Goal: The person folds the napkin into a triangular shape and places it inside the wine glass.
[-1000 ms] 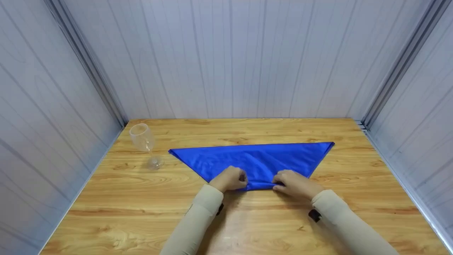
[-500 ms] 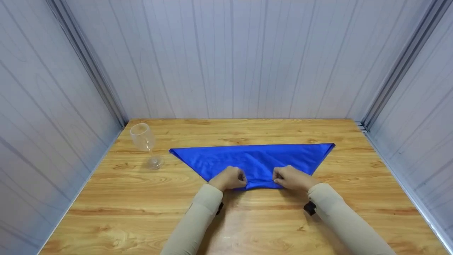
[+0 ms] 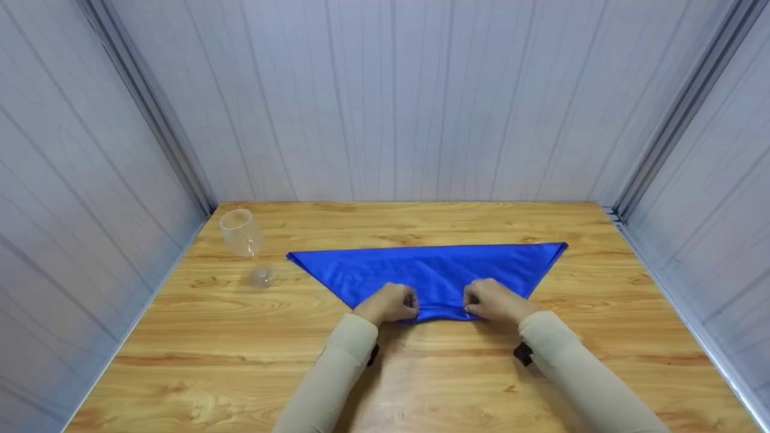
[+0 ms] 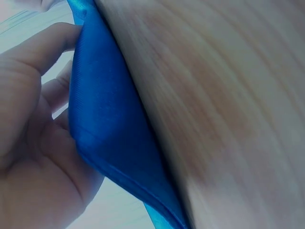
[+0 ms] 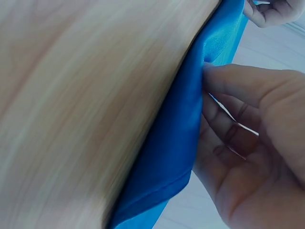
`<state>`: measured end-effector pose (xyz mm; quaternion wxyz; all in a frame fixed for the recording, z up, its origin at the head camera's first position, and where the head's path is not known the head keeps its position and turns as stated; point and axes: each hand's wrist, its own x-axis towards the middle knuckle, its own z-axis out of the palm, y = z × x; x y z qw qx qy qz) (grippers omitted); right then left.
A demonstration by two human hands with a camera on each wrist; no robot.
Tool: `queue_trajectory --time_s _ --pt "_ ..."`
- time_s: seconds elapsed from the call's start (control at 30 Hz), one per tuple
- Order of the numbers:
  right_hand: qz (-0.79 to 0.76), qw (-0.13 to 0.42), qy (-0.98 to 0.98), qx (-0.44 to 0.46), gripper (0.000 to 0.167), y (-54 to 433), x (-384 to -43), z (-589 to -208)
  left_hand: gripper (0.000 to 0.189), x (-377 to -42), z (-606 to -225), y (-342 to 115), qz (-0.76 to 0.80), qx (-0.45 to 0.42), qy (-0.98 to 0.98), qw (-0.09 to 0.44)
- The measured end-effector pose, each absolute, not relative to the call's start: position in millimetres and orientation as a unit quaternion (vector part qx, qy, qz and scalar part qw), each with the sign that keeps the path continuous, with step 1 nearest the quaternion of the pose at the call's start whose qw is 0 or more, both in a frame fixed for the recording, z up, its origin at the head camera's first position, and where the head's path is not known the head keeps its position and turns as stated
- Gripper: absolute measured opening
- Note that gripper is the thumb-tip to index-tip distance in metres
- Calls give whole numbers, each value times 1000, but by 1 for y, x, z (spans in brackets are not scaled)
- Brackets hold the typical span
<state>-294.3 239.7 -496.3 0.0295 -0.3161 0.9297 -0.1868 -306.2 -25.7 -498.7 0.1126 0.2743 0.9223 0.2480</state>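
Observation:
A shiny blue cloth [image 3: 433, 270] lies folded on the table, its long straight edge at the back and its narrow folded edge toward me. My left hand [image 3: 390, 302] pinches the near fold left of its middle, thumb and fingers curled. On the right side of that fold, my right hand [image 3: 494, 299] pinches the cloth the same way. The left wrist view shows the cloth's folded edge [image 4: 107, 100] between thumb and fingers. In the right wrist view the thumb presses the cloth [image 5: 176, 129] against curled fingers, and part of the other hand appears at the top.
A clear stemmed glass [image 3: 242, 234] stands upright at the back left, apart from the cloth. The wood-grain table [image 3: 433, 373] is bordered by pale panel walls [image 3: 373, 102] at the back and both sides.
My right hand has shifted its fingers from a looser hold into a pinch on the near fold, moving slightly up and left. My left hand and the glass have stayed put.

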Motion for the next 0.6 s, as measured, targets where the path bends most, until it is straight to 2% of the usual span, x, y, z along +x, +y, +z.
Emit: queue_trajectory --time_s 0.27,0.6 --pt "-197 43 925 -322 15 241 -289 -495 9 -301 -500 -30 260 289 913 123" --pt "-196 38 919 -339 16 241 -282 -496 7 -292 -502 -36 241 339 905 95"
